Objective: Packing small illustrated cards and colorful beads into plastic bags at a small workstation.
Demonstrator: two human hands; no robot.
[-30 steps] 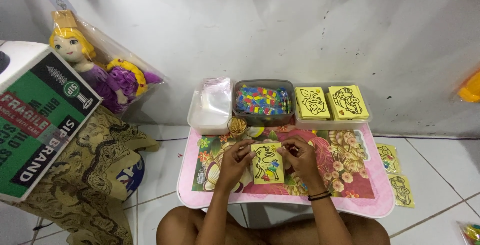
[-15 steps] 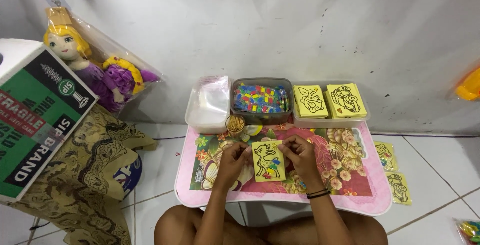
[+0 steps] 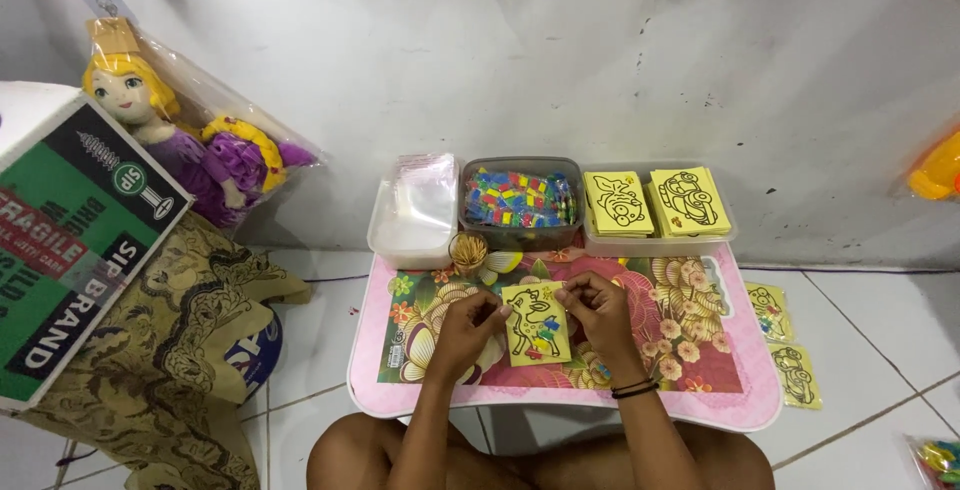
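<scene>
A small yellow card (image 3: 536, 324) with a black outline drawing and a few coloured patches lies on the pink floral lap table (image 3: 690, 405). My left hand (image 3: 468, 321) pinches the card's left edge near its top. My right hand (image 3: 597, 311), with dark bands on the wrist, holds the card's upper right edge with closed fingers. Both hands rest low over the table's middle.
Along the table's back stand a clear tub of plastic sleeves (image 3: 414, 206), a grey tub of small coloured packets (image 3: 519, 198), a tray of yellow cards (image 3: 655, 202) and a little cup of sticks (image 3: 468, 250). A packaged doll (image 3: 180, 135), a box (image 3: 70, 240), finished cards on the floor (image 3: 783, 340).
The hands and card stay in place on the table. The view has shifted slightly, with the box at left sitting a little higher in the picture.
</scene>
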